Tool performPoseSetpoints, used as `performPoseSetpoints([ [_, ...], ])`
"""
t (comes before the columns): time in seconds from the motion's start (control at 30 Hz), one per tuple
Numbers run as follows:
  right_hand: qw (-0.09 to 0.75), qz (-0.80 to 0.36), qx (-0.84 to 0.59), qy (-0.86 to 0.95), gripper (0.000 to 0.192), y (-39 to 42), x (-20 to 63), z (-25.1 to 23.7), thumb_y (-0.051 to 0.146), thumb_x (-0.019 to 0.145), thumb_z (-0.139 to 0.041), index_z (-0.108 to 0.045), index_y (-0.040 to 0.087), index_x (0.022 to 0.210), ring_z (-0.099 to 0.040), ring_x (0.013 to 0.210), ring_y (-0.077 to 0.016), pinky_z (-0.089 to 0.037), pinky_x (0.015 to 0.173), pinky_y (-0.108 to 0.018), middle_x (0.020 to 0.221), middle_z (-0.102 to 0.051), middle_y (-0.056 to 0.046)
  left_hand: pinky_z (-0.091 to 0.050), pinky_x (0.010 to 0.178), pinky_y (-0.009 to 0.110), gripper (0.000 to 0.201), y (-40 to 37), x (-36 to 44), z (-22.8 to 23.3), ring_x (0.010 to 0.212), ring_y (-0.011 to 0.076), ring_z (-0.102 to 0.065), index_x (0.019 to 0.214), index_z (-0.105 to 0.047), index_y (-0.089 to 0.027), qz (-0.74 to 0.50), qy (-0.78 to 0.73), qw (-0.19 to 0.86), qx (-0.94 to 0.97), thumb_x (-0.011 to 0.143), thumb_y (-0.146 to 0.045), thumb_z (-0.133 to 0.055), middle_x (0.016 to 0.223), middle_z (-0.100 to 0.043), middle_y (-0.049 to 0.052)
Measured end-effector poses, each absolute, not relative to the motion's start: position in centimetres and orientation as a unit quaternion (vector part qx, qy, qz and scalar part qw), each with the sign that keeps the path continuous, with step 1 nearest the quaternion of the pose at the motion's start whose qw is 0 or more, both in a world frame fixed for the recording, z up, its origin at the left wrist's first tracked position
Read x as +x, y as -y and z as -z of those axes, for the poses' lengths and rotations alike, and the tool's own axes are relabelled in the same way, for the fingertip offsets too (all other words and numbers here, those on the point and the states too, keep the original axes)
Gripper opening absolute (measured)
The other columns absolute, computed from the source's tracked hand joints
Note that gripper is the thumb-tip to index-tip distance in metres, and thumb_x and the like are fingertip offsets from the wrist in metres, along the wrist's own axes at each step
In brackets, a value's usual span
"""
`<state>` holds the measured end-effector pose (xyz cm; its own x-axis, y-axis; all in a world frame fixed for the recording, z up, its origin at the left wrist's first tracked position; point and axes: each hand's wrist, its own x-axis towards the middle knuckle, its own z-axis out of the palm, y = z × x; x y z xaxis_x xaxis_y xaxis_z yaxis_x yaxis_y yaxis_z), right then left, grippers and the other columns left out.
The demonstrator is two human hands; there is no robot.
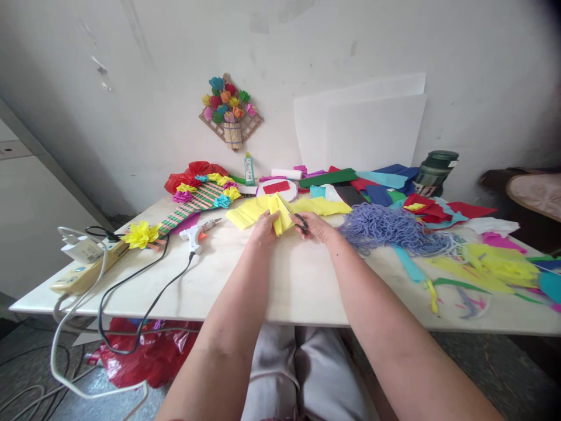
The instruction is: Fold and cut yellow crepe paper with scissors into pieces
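Yellow crepe paper (249,211) lies folded and spread across the middle of the table. My left hand (265,227) pinches a folded part of it, lifted a little. In my right hand (314,227) is a pair of scissors (301,222) with dark handles; the blades reach over the yellow paper by the left fingers. Whether the blades are apart cannot be made out. To the left rests a white glue gun (193,235) with its cord. Behind it is a woven fan-shaped piece (197,202) edged with paper flowers, with a yellow paper flower (141,234) at its narrow end.
A heap of purple yarn (385,228) and coloured paper scraps (491,263) cover the right side. Along the back stand a glue bottle (249,169) and a dark jar (436,173). A power strip (83,275) with cords sits at the left edge of the table (245,292).
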<state>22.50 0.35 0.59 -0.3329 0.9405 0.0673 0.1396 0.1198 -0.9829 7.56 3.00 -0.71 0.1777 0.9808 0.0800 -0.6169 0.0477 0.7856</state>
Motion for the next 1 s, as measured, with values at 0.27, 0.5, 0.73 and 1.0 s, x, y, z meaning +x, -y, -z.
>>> performPoseSetpoints([
  [0.27,0.395,-0.513,-0.427,0.632,0.030,-0.27,22.28,-0.73,0.043,0.071,-0.058,-0.041,0.019,0.063,-0.040,0.030,-0.0047,-0.021,0.026,-0.016,0.044,-0.046,0.007,-0.048,0.077,0.033,0.011,-3.02,7.56,0.76,0.066,0.0160,-0.062,0.081,-0.057,-0.011,-0.594,-0.258,0.670,0.362,0.071,-0.008,-0.053,0.073,-0.065,0.007],
  [0.5,0.399,-0.505,-0.428,0.634,0.029,-0.60,22.22,-0.37,0.042,0.070,-0.059,-0.042,0.019,0.063,-0.039,0.029,-0.0043,-0.020,0.026,-0.016,0.043,-0.045,0.008,-0.048,0.075,0.032,0.013,-3.24,7.51,0.89,0.063,0.0146,-0.062,0.082,-0.057,-0.010,-0.595,-0.254,0.675,0.353,0.071,-0.006,-0.052,0.072,-0.064,0.006],
  [0.73,0.398,-0.500,-0.427,0.640,0.028,-0.40,22.23,-0.50,0.041,0.071,-0.059,-0.043,0.019,0.064,-0.042,0.030,-0.0053,-0.022,0.026,-0.016,0.044,-0.048,0.007,-0.048,0.076,0.032,0.012,-3.02,7.47,0.72,0.065,0.0154,-0.062,0.082,-0.057,-0.011,-0.592,-0.259,0.672,0.360,0.071,-0.007,-0.052,0.072,-0.065,0.006],
  [1.0,0.406,-0.513,-0.412,0.635,0.034,0.39,22.85,-1.12,0.051,0.073,-0.051,-0.042,0.019,0.066,-0.044,0.031,-0.0069,-0.023,0.026,-0.017,0.046,-0.051,0.004,-0.047,0.082,0.037,0.014,-2.45,7.62,0.26,0.076,0.0198,-0.063,0.084,-0.057,-0.010,-0.567,-0.255,0.693,0.365,0.071,-0.006,-0.052,0.073,-0.065,0.009],
])
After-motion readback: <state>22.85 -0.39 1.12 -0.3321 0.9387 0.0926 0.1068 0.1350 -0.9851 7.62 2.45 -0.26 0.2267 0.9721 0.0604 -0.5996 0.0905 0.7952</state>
